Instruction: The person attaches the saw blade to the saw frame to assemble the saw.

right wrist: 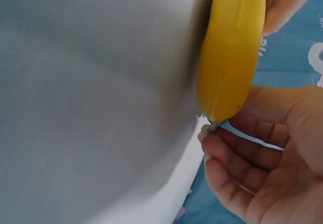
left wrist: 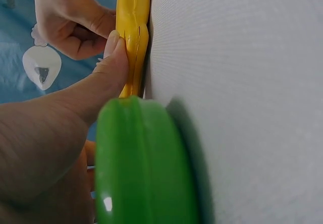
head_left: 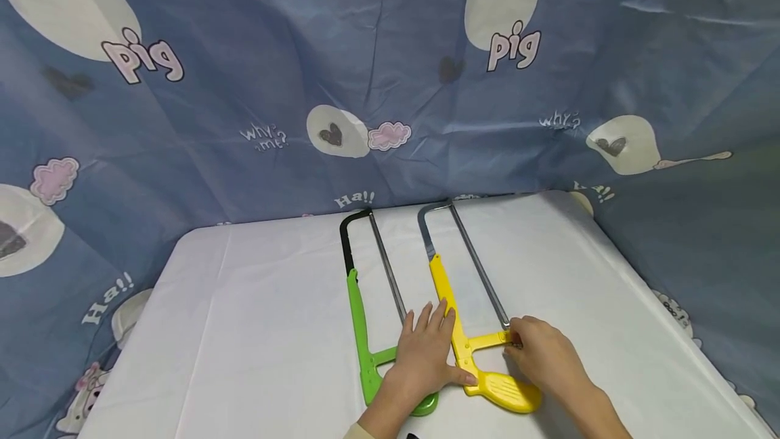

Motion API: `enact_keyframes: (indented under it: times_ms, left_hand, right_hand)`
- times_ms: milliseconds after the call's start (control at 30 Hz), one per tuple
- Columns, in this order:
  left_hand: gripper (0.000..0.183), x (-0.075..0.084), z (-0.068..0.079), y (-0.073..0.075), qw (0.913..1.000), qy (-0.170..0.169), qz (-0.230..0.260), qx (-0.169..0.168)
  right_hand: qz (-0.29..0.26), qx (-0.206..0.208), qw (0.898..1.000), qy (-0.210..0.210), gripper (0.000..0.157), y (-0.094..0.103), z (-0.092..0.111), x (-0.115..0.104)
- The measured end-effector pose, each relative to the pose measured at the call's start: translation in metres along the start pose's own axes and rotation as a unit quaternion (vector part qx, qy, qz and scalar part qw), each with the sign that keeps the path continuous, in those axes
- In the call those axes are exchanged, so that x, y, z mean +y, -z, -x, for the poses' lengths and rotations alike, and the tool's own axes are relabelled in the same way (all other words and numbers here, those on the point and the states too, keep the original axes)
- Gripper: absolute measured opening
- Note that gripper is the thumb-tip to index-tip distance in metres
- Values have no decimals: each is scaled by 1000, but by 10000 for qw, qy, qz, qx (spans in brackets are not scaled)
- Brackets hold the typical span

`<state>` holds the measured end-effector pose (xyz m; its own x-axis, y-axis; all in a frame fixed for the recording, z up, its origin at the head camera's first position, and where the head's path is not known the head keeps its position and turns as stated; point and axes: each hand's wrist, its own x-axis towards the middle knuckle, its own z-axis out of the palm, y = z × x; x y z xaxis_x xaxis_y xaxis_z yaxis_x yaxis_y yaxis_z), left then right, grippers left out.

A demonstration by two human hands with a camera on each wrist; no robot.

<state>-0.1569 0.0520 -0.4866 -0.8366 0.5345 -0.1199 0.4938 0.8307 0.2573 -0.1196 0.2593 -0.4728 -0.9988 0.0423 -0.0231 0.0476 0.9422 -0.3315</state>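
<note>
A yellow hacksaw (head_left: pixel 508 391) lies on the white-covered table, with its grey blade (head_left: pixel 478 266) on the right side. My left hand (head_left: pixel 423 354) rests with fairly straight fingers on its frame, thumb against the lower end near the handle. At the end of its short yellow arm, my right hand (head_left: pixel 548 358) pinches a small metal wing nut (right wrist: pixel 213 126), mostly hidden by the fingertips. To the left, a green hacksaw (head_left: pixel 358 317) with a black front frame lies parallel, its lower part partly covered by my left hand and wrist.
A blue printed cloth (head_left: pixel 390 53) hangs behind the table and at its sides. Both saws' front ends lie close to the table's back edge. A small dark object (head_left: pixel 412 436) shows at the bottom edge of the head view.
</note>
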Motion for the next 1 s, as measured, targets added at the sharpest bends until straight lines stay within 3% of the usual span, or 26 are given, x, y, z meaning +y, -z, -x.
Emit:
enact_keyframes:
  times_ms: [233,400,700,867,1000]
  left_hand:
    - [116,0,0,-1,10000,11,56,-15]
    - [116,0,0,0,10000,5,90,-27]
    - [116,0,0,2,10000,30,76,-19]
    - [117,0,0,1,9999,52,101,-9]
    - [117,1,-1,0,10000,48,68,-11]
  right_hand:
    - [-522,-276,9981,-194,16,2,-2,2]
    - [-1098,-525,9911,-547,16,6,-3,9]
    - [-1881,-751,9768,-695,12,8,-7,22]
    - [-2470,-962,9601,-888,11,7,-9,31]
    - [-3177,-1200,9373,-784,15,7,-7,39]
